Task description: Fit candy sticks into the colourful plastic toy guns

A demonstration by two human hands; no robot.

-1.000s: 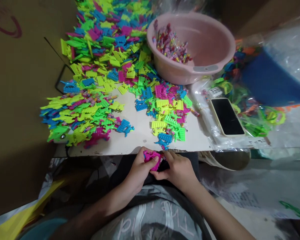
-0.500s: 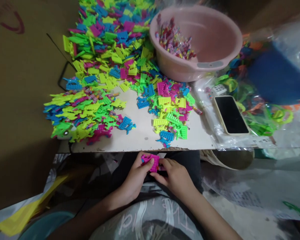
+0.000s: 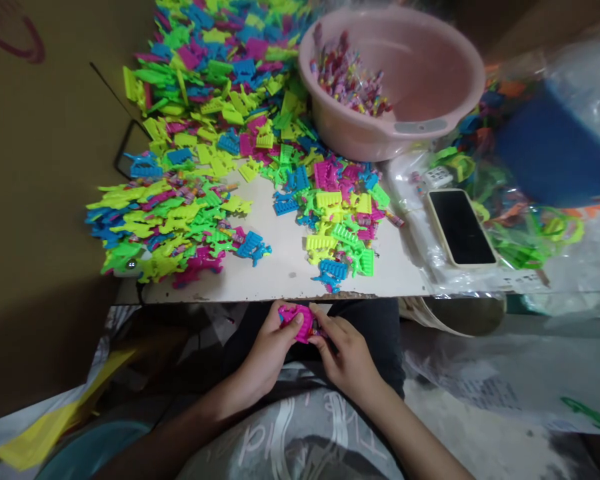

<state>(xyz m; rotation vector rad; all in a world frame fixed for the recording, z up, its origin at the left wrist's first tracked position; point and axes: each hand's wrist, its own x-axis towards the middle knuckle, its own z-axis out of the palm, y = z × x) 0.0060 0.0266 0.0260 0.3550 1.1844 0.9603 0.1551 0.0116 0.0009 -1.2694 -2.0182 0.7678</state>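
My left hand (image 3: 269, 347) is closed round a magenta plastic toy piece (image 3: 304, 325) with a ribbed panel, just in front of the table edge. My right hand (image 3: 345, 350) pinches at the piece's right side, thumb and fingers around a small printed stick (image 3: 317, 327) whose far end is partly hidden. The stick meets the toy piece; how deep it sits in it cannot be seen. On the table ahead lie similar pieces in a small pile (image 3: 337, 230), with a blue one (image 3: 333, 270) nearest the edge.
A large heap of toy pieces (image 3: 220, 93) covers the back left. Pieces with printed sticks form another pile (image 3: 165, 227) at left. A pink basin (image 3: 430, 73) holds many printed sticks. At right, a phone (image 3: 461, 227) lies on clear plastic bags near a blue container (image 3: 560, 147).
My right hand has shifted slightly left against the magenta piece, and less of the printed stick shows. The magenta piece has tilted a little in my left hand.
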